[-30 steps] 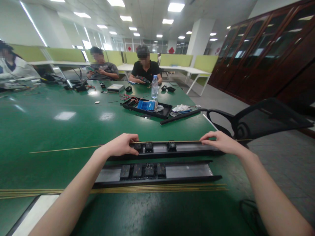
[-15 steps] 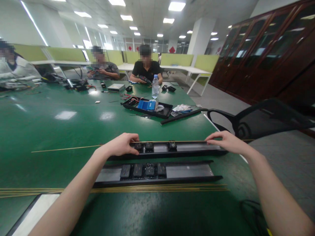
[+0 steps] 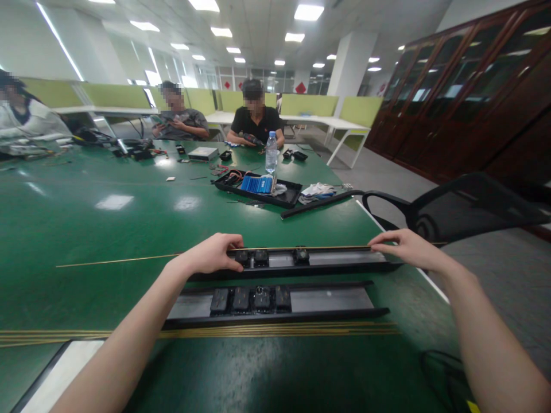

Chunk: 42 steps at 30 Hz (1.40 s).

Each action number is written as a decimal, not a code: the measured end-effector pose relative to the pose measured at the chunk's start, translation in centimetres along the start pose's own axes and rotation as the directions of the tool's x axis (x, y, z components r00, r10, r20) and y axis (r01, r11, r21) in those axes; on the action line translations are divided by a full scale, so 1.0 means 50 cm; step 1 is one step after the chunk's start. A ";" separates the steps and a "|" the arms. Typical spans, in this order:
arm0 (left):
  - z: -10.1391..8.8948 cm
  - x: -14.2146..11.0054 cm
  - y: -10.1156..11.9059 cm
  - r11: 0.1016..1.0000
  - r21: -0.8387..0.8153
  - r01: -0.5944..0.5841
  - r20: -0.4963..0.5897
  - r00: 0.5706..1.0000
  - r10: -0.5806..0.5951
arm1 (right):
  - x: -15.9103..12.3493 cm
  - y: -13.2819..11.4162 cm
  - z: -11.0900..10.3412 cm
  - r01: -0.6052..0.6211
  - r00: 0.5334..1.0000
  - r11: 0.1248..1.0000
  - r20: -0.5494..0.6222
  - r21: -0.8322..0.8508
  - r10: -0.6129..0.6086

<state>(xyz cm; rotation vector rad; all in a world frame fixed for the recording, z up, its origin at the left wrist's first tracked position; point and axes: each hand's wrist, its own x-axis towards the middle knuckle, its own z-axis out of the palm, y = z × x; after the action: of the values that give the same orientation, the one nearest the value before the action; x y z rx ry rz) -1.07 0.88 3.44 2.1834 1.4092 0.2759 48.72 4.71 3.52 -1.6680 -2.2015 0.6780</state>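
Observation:
My left hand [image 3: 217,252] is closed over the left part of the far black channel [image 3: 336,267], thumb on the near side and fingers at the far rim. A thin brass-coloured rod [image 3: 116,261] runs along that far rim and sticks out well past my left hand. At the channel's right end, the fingertips of my right hand [image 3: 398,246] pinch the rod. Small black block-shaped parts [image 3: 260,257] sit inside the channel. Nearer to me lies a second black channel [image 3: 331,300] with several black blocks [image 3: 241,299] side by side in it.
Several brass-coloured rods [image 3: 301,329] lie in front of the near channel on the green table [image 3: 107,229]. Beyond are a black tray [image 3: 288,197] with a blue pack, a water bottle [image 3: 271,152] and gloves [image 3: 317,192]. A chair [image 3: 469,209] stands right; people sit across.
My right hand has slid a little to the right along the rod. My left hand and both channels look nearly unmoved.

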 end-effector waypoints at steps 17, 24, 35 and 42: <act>0.003 0.000 -0.005 1.000 -0.018 -0.014 -0.007 1.000 0.014 | -0.014 0.018 -0.019 -0.125 0.992 0.992 0.005 -0.031 0.126; 0.003 0.001 0.000 1.000 -0.012 -0.008 0.000 1.000 0.008 | -0.017 0.052 -0.031 -0.157 0.988 0.986 -0.005 -0.052 0.157; 0.000 0.000 0.004 1.000 -0.026 0.008 0.002 1.000 -0.008 | -0.020 0.086 -0.045 -0.140 0.990 0.989 -0.003 -0.055 0.140; 0.003 0.001 0.001 1.000 -0.029 -0.003 -0.001 1.000 0.003 | -0.022 0.083 -0.045 -0.136 0.991 0.989 -0.012 -0.052 0.136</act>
<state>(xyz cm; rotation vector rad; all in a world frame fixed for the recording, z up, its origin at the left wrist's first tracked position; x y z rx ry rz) -0.97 0.88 3.34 2.1628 1.3941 0.2964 53.54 4.98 3.27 -1.8572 -2.1320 0.6509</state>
